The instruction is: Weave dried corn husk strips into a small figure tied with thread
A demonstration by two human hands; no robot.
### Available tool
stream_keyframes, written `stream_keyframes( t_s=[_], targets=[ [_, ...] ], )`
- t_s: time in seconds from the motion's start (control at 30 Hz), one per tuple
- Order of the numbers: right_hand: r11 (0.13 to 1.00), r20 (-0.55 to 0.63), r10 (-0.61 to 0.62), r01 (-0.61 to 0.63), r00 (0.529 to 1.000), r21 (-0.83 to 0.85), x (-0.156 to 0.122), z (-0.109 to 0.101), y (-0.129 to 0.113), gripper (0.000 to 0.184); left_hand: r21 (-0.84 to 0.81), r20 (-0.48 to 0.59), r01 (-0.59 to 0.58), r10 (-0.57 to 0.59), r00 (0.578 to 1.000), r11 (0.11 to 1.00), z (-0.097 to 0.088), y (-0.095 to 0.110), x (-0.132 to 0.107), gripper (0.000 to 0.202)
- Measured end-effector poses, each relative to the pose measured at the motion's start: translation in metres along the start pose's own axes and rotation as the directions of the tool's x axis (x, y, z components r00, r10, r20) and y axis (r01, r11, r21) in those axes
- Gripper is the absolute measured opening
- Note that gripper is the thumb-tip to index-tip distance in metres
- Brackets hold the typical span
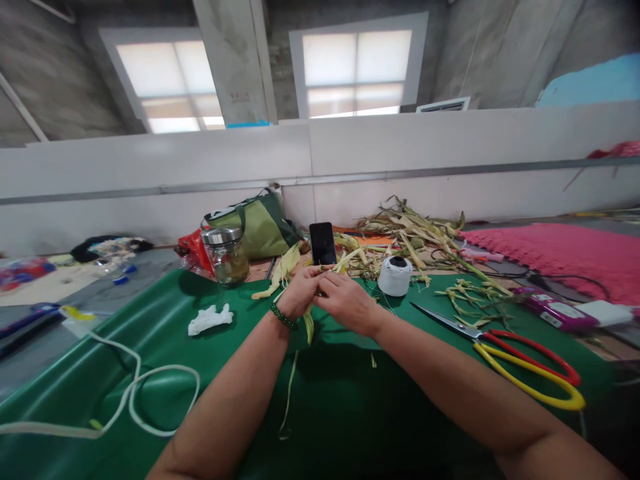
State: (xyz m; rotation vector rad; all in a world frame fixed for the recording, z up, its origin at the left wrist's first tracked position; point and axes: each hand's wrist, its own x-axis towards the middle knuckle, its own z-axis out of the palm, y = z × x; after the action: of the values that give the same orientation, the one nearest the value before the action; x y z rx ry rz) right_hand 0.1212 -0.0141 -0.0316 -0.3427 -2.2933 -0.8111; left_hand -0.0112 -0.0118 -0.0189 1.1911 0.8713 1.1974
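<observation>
My left hand and my right hand meet over the green mat, their fingers pinched close together on pale corn husk strips. Husk ends stick out above the fingertips and hang below them. The exact spot they grip is hidden by the fingers. Just behind the hands a dark-screened phone stands upright. A larger husk piece lies left of the phone. To the right of my right hand stands a cone of white thread.
Big scissors with red and yellow handles lie at right, blades apart. A lidded glass jar and a green bag stand back left. Crumpled tissue and a white cord lie left. Dried husks are heaped behind; a purple power strip sits right.
</observation>
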Motion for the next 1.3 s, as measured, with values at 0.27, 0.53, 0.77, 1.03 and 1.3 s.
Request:
stream_keyframes(
  t_s=[0.27,0.53,0.77,1.03,1.3],
  targets=[
    [0.992,-0.032,0.037,-0.033,0.999,0.121,-0.004,-0.004,0.007,0.014,-0.049,-0.001,0.003,-0.003,1.000,0.999,-0.001,0.003,0.002,0.028],
    [0.998,0.118,0.026,-0.031,0.993,0.047,-0.004,-0.002,0.004,0.012,-0.048,0.026,0.072,-0.071,0.997,0.996,0.000,-0.002,0.003,0.023],
    [0.588,0.114,0.601,-0.534,0.791,0.608,-0.010,0.003,0.013,0.017,-0.022,-0.005,-0.025,0.025,1.000,0.999,-0.003,-0.002,0.004,0.028],
    [0.175,0.336,0.671,-0.582,0.661,0.794,-0.011,-0.005,0.032,0.020,0.077,0.007,-0.067,0.067,0.998,0.995,-0.003,0.004,0.000,0.033],
    [0.549,0.123,0.708,-0.651,0.696,0.525,-0.012,-0.011,0.038,0.017,0.150,0.059,-0.094,0.085,0.995,0.984,-0.003,0.004,0.000,0.038]
  ],
)
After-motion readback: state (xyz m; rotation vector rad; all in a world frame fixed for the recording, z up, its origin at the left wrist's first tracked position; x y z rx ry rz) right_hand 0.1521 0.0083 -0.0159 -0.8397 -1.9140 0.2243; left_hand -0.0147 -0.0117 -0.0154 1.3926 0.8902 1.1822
